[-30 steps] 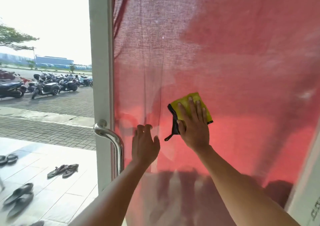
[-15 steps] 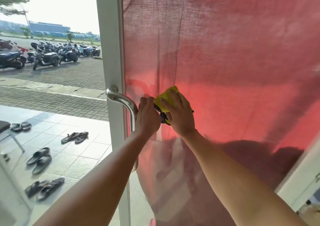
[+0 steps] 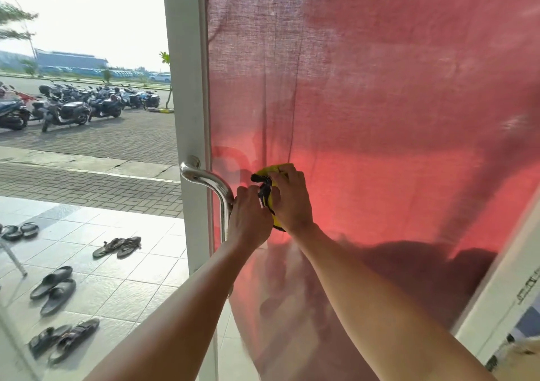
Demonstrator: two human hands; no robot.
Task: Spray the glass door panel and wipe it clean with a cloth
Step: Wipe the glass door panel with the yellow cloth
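So both hands are bunched together on the yellow cloth point(image 3: 271, 169), right hand point(image 3: 290, 199) gripping it, left hand point(image 3: 248, 217) pinching its black edge, up against the glass door panel point(image 3: 380, 117) beside the steel handle point(image 3: 216, 185).

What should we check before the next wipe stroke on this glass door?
1. Right hand holds the cloth: ok, its fingers are curled round it.
2. Cloth spread flat for wiping: not ok, it is bunched between both hands.
3. Left hand grips the cloth: cannot tell, its fingertips are hidden.
4. Left hand clear of the door handle: cannot tell, it sits right against the bar.
5. Spray bottle at hand: cannot tell, none is in view.
6. Glass panel wet with spray: cannot tell, the red curtain behind it masks any droplets.
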